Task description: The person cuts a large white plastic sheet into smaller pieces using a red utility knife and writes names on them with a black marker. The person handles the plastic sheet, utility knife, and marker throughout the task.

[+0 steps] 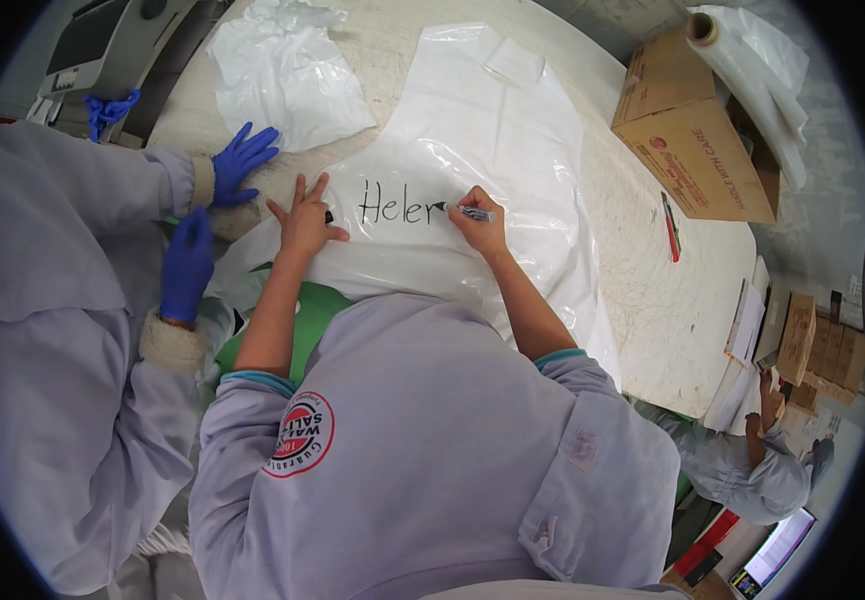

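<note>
On the pale table lies a smooth white plastic sheet [512,120], shaped somewhat like an apron, with large black handwriting [397,203] across its near part. My right hand [480,225] pinches a marker [476,214], its dark tip at the right end of the writing. Left of the letters, my left hand [304,222] rests on the plastic with its fingers spread. A small black piece [328,217] shows beside that hand's thumb; whether it is tucked between the fingers I cannot tell.
A co-worker's blue-gloved hands [241,165] are at the left, one on the table near crumpled white plastic [292,75]. At the right stand a cardboard box [687,150] with a plastic roll [752,80] and a red-and-black slim tool [671,230]. Another person [742,465] works beyond.
</note>
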Demonstrator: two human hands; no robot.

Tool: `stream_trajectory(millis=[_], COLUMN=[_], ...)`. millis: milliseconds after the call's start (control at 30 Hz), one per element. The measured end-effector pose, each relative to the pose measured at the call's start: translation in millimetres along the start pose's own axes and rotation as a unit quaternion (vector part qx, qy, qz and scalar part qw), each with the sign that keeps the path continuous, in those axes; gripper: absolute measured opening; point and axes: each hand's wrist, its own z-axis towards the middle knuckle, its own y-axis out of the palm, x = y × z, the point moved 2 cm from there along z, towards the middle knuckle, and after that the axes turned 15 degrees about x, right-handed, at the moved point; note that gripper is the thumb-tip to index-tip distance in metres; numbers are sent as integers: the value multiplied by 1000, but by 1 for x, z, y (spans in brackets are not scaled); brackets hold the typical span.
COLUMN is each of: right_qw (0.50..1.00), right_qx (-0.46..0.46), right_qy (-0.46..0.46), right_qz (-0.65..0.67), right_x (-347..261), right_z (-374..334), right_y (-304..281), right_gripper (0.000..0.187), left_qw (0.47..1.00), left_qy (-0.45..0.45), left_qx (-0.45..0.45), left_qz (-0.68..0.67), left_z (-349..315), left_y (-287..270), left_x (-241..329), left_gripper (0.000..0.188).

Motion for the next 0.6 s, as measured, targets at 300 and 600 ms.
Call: stream_trajectory(millis=[300, 600], right_qw=[965, 927], right_qx=[22, -58], right_qy=[97, 64], right_qz=[242, 366], right_x=[6, -58], right_z=[-2, -18], right_y=[-7, -7], right_gripper=[16, 15], left_qw=[1000, 918], left_qy=[11, 188], left_qx=[12, 275], left_qz=[-17, -215], left_z=[-1, -11], left_y=[2, -14], left_x=[0, 31], left_gripper=[34, 40])
